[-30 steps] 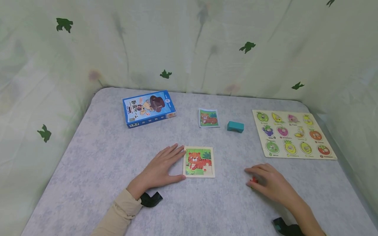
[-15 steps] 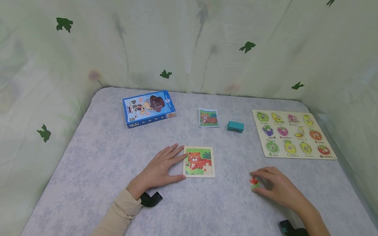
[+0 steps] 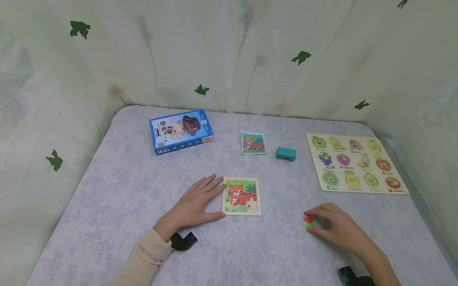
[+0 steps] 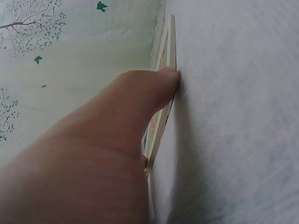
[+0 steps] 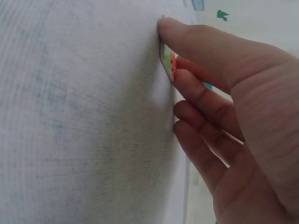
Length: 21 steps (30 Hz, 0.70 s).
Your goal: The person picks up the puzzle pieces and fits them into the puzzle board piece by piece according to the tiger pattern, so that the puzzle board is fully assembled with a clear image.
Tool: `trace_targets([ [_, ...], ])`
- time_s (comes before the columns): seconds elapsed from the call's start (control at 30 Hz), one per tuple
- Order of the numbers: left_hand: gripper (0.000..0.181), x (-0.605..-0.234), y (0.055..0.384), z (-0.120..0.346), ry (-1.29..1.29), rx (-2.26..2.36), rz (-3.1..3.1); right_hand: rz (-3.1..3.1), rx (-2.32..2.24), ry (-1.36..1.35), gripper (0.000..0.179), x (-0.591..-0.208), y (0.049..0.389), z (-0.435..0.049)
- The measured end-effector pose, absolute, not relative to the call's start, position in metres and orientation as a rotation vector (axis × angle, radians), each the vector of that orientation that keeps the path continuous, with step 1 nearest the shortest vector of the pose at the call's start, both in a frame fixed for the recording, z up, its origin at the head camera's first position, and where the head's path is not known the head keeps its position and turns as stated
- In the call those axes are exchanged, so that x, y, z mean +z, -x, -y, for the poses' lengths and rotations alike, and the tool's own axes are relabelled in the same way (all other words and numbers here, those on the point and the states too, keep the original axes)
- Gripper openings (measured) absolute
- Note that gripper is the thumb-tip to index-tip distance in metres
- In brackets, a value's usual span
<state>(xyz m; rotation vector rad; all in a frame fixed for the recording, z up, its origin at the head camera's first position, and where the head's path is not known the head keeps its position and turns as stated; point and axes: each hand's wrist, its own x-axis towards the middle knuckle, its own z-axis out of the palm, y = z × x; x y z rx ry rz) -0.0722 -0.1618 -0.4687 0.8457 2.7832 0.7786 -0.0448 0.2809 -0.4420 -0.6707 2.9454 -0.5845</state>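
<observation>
In the head view, a square wooden tiger puzzle (image 3: 259,198) lies flat before me, its bare wood showing at the lower right of the picture. My left hand (image 3: 189,204) rests beside it with fingers spread and fairly straight. Its fingertips and thumb touch the left border; the left wrist view shows the thumb (image 4: 161,84) against the board's edge. To the right, thumb and fingers of my right hand (image 3: 332,224) pinch a small jigsaw piece (image 3: 308,221) with red stripes and green. Seen from the right wrist, that piece (image 5: 168,63) is close over the table and partly hidden by the thumb.
Behind the puzzle lie a small tiger picture card (image 3: 253,143) and a teal block (image 3: 286,153). A blue game box (image 3: 181,132) is at the back left, a wooden fruit board (image 3: 358,163) at the right. A pale curtain (image 3: 229,51) hangs beyond the table.
My right hand has shifted slightly right and toward me, and the jigsaw piece shows more between thumb and fingers. The left hand and puzzle stay in place.
</observation>
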Motion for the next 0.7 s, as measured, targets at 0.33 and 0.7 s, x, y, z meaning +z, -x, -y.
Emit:
trace_targets([
  [0.33,0.089,-0.4662,0.0724,0.1615,-0.834,0.771,-2.777,-2.92,-0.528,0.623,0.042,-0.4391,0.0471,-0.2849],
  [0.7,0.089,-0.4674,0.0723,0.1614,-0.838,0.77,-2.776,-2.946,-0.536,0.625,0.039,-0.4393,0.0459,-0.2837],
])
